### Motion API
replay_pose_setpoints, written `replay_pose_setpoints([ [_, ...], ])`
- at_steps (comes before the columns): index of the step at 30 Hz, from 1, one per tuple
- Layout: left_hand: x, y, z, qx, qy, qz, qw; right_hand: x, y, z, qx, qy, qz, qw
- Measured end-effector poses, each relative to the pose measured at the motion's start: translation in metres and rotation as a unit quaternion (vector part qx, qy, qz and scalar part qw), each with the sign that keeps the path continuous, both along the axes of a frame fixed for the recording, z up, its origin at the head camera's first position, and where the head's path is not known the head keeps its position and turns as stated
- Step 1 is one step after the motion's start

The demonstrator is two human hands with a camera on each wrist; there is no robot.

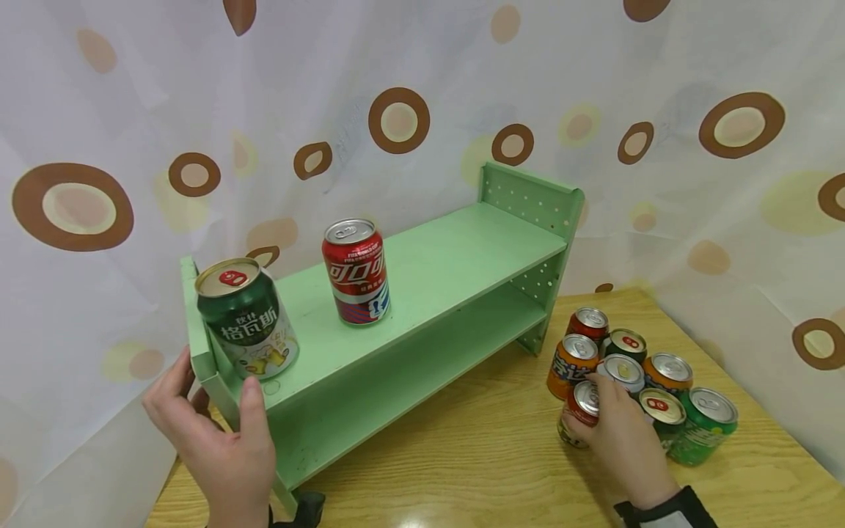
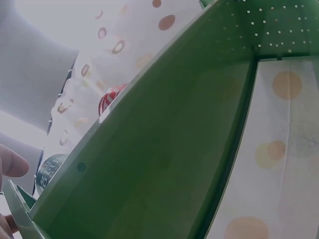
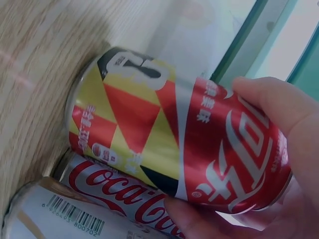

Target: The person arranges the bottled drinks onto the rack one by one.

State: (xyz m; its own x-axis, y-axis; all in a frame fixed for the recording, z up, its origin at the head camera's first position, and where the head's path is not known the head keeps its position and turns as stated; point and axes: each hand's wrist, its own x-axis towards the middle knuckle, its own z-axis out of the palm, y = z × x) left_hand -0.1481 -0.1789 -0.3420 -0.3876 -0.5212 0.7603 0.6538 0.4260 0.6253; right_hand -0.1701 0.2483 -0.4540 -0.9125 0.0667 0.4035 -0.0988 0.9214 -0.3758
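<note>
My right hand (image 1: 627,436) grips a red Coca-Cola can (image 1: 573,425) at the near left of a cluster of cans on the table. In the right wrist view, thumb and fingers sit on either side of this red and yellow Coca-Cola can (image 3: 164,129). My left hand (image 1: 218,440) is at the left end of the green shelf (image 1: 449,242), thumb extended in front and fingers beside the end panel. Just above that thumb, a green and white kvass can (image 1: 254,323) stands upright on the top board. Farther right on it stands another red Coca-Cola can (image 1: 356,275).
Around my right hand stand orange cans (image 1: 573,367), a green can (image 1: 709,433), a dark can with a red tab (image 1: 663,411) and several others. The shelf has a lower board (image 1: 409,389). A patterned sheet (image 1: 422,59) hangs behind the wooden table (image 1: 462,455).
</note>
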Motion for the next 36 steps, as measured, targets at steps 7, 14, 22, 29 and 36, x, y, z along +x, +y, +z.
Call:
replay_pose_setpoints([
  [7, 0.0, 0.001, 0.0, 0.0, -0.001, 0.003, 1.0, -0.002, 0.0, 0.013, -0.014, -0.02, -0.003, 0.9997],
  [14, 0.0, 0.0, 0.0, 0.0, -0.002, 0.004, 1.0, -0.007, 0.0, 0.033, -0.014, -0.004, 0.016, 0.9998],
  [22, 0.0, 0.0, -0.001, -0.006, -0.007, 0.008, 0.9999, -0.013, -0.001, 0.057, -0.014, -0.019, 0.028, 0.9993],
  [29, 0.0, 0.0, -0.001, -0.006, -0.006, 0.008, 0.9999, -0.017, -0.001, 0.083, -0.013, -0.021, 0.04, 0.9989],
  [36, 0.0, 0.0, -0.001, -0.006, -0.004, 0.007, 1.0, -0.024, 0.003, 0.114, -0.017, -0.018, 0.046, 0.9986],
])
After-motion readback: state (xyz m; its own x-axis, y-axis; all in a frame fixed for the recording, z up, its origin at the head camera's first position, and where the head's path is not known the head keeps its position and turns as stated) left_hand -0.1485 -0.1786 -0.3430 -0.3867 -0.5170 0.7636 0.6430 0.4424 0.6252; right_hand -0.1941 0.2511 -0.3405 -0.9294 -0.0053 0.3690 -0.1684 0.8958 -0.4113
